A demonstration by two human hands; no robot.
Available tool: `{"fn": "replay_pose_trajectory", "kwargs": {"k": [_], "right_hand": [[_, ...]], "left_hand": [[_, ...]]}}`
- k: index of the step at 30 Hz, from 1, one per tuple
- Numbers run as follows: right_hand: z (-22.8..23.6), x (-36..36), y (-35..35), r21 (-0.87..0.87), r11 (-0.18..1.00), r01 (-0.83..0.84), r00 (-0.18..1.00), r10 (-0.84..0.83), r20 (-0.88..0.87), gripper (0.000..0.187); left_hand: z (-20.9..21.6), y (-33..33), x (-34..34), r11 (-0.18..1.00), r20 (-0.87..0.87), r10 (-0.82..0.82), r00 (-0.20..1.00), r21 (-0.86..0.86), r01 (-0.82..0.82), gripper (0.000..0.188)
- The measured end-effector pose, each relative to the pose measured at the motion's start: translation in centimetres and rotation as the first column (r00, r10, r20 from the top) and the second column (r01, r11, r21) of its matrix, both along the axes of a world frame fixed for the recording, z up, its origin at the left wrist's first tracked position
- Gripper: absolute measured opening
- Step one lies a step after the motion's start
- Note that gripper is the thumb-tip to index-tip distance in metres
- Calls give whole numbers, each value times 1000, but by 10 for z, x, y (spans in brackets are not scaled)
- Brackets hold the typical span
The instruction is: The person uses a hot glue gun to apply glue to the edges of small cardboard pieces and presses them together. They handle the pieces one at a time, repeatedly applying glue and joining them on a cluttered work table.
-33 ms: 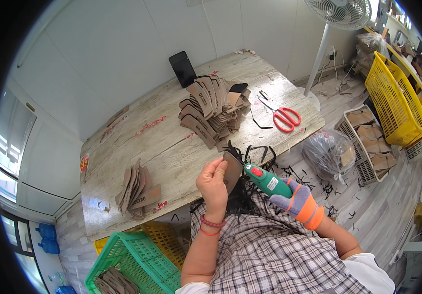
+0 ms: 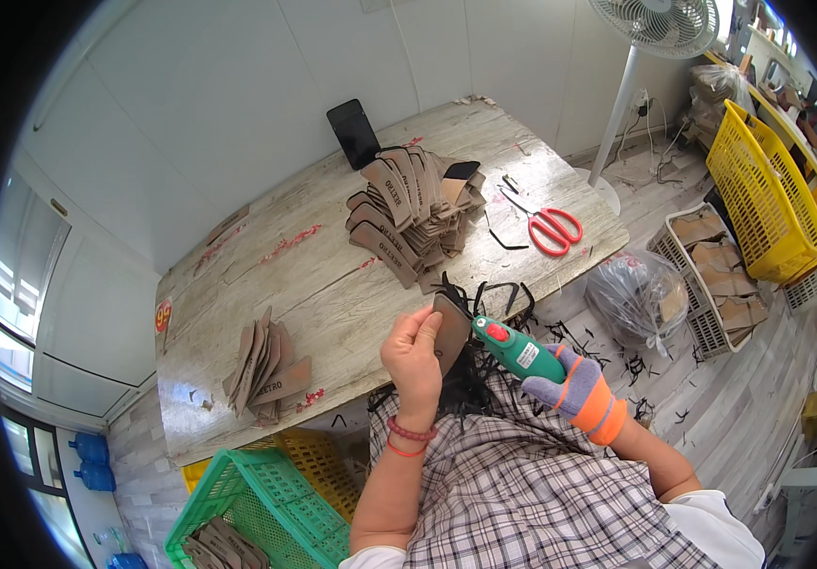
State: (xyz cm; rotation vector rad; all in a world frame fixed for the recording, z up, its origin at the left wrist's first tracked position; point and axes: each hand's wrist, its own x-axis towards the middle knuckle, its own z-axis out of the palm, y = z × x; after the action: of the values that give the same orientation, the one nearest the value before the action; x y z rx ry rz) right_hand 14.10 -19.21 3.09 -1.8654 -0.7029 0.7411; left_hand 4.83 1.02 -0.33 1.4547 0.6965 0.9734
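My left hand (image 2: pixel 414 356), bare and with red bracelets at the wrist, pinches a flat brown insole-like piece (image 2: pixel 448 343) with a dark edge. My right hand (image 2: pixel 574 384), in a grey-purple and orange glove, is wrapped round a green handheld electric cutter (image 2: pixel 522 353) with a red switch. The cutter's head meets the right edge of the brown piece; its blade is hard to make out. Black trimmed strips (image 2: pixel 470 379) hang and lie beneath, over my checked apron. Past my hands, a heap of similar brown pieces (image 2: pixel 408 209) lies on the table (image 2: pixel 285 275).
Red-handled scissors (image 2: pixel 552 230) and a dark phone (image 2: pixel 353 133) are on the table. A smaller stack of pieces (image 2: pixel 268 365) sits at left. Below are a green basket (image 2: pixel 285 503) and a yellow crate (image 2: pixel 318 455). To the right stand a plastic bag (image 2: pixel 638 296) and a fan (image 2: pixel 617 114).
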Motion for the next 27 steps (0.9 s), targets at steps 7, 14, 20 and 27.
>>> {"fn": "replay_pose_trajectory", "kwargs": {"k": [7, 14, 20, 27], "right_hand": [[4, 2, 1, 3, 1000, 4, 1000, -4, -10, 54], [6, 5, 1, 22, 1000, 7, 1000, -7, -9, 51], [7, 10, -2, -3, 1000, -29, 1000, 29, -8, 51], [-6, 14, -7, 103, 994, -40, 996, 31, 87, 53]], "left_hand": [[7, -7, -3, 991, -39, -95, 995, 86, 98, 12], [9, -7, -5, 971, -72, -164, 984, 163, 174, 13], [17, 4, -9, 926, -166, -210, 964, 282, 250, 12], [37, 21, -11, 727, -327, -168, 930, 596, 341, 7]]}}
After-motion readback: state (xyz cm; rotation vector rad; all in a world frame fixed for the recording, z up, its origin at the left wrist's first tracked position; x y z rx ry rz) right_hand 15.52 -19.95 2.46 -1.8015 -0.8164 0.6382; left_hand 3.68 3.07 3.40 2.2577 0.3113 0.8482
